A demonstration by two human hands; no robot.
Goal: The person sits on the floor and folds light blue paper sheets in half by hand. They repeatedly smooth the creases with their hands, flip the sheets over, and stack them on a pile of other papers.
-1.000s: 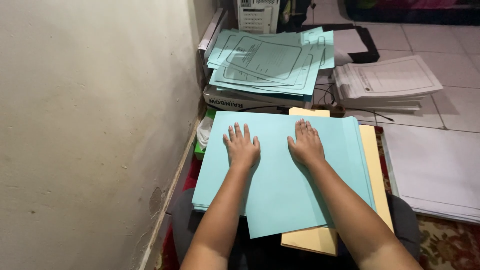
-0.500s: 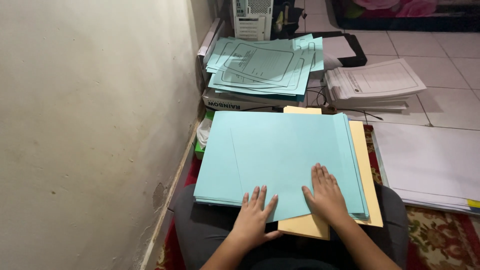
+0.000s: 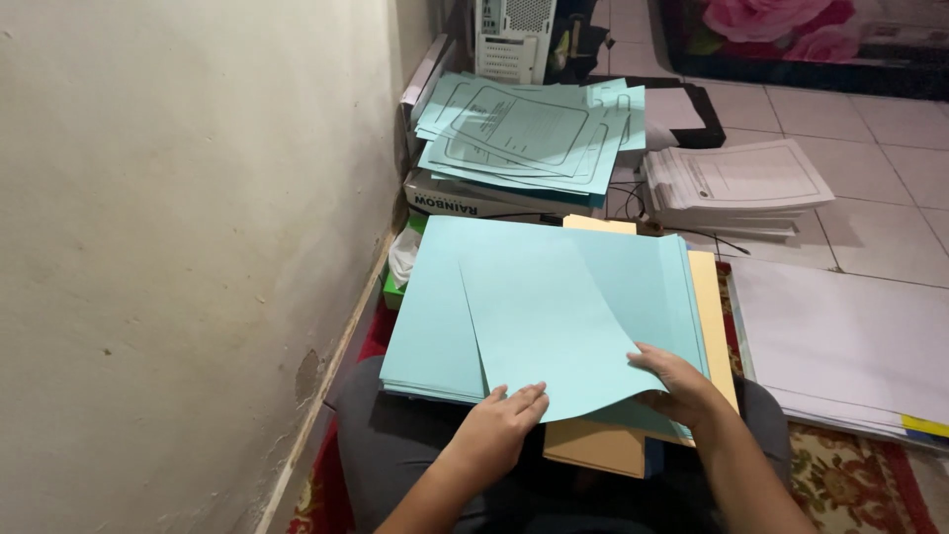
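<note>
Head view: your left hand (image 3: 499, 427) and right hand (image 3: 682, 388) pinch a thin light-blue paper sheet (image 3: 554, 331) by its near edge, fingers clamped, lifting it off the blue paper stack (image 3: 435, 326).

Soft, even indoor light falls brightest on the wall (image 3: 178, 247) at 9 o'clock, dim shadow pools under the lifted blue sheet (image 3: 554, 326) toward 6 o'clock, focus stays sharp throughout, with no glare and slight wide-angle stretching at the edges.
</note>
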